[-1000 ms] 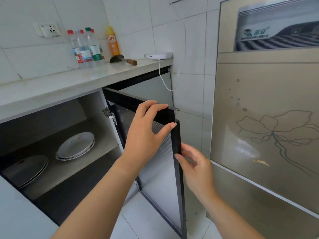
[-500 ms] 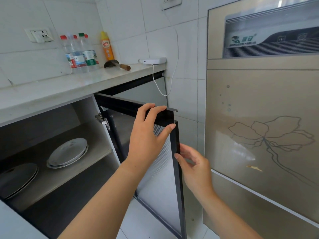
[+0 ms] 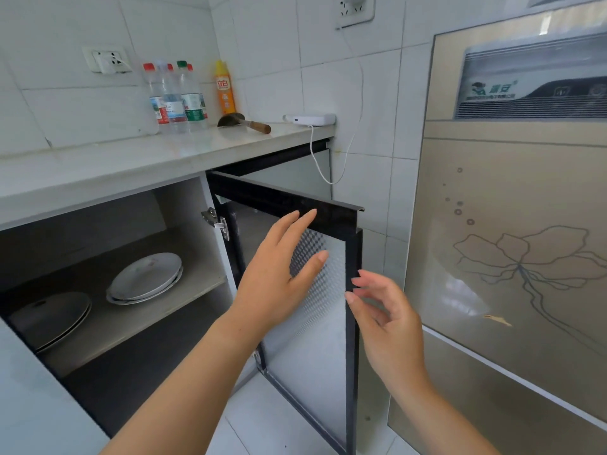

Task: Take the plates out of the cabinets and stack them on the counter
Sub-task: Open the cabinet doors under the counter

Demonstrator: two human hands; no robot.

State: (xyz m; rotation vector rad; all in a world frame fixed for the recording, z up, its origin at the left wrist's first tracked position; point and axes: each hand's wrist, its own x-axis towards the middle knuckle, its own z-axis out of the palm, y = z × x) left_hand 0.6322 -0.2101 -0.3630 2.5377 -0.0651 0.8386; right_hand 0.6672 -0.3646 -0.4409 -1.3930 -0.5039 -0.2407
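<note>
Sitting shelved: perhaps two plate stacks (image 3: 144, 279)

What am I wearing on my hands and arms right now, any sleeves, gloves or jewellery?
Nothing that shows. The left hand and right hand are bare: no gloves, rings or bracelets. Both forearms are uncovered to the frame's edge, with no sleeve or watch. The nails look short and unpainted.

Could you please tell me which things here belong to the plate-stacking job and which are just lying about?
Job: plates on the cabinet shelf, shadowed round dishes left of them, open cabinet door, counter.
Lying about: water bottles, orange bottle, wooden-handled tool, white device.
</note>
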